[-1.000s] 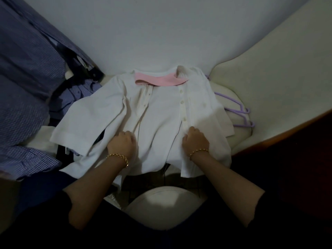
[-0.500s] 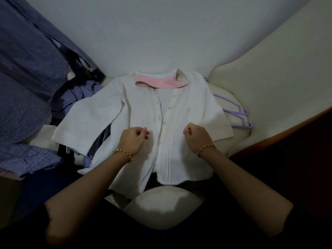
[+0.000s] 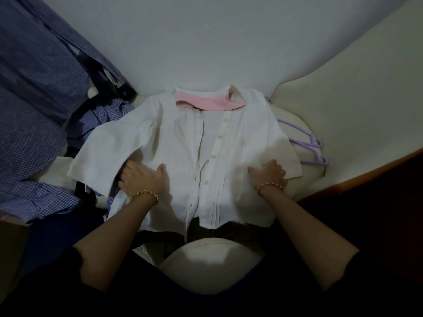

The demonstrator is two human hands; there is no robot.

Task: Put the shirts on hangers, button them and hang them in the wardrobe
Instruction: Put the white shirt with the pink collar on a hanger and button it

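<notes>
Seat (image 3: 296,125): left hand (image 3: 142,177) flat on shirt (image 3: 183,143)

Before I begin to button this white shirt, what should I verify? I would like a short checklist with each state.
1. White shirt lies front up: ok.
2. Front buttoned: not ok, edges gape beside the buttons.
3. Hanger inside: cannot tell; only a pink piece shows at the collar.
4. Left hand free: ok, it rests flat on the shirt.
5. Right hand free: cannot tell.
6. Purple hangers beside the shirt: ok.
</notes>
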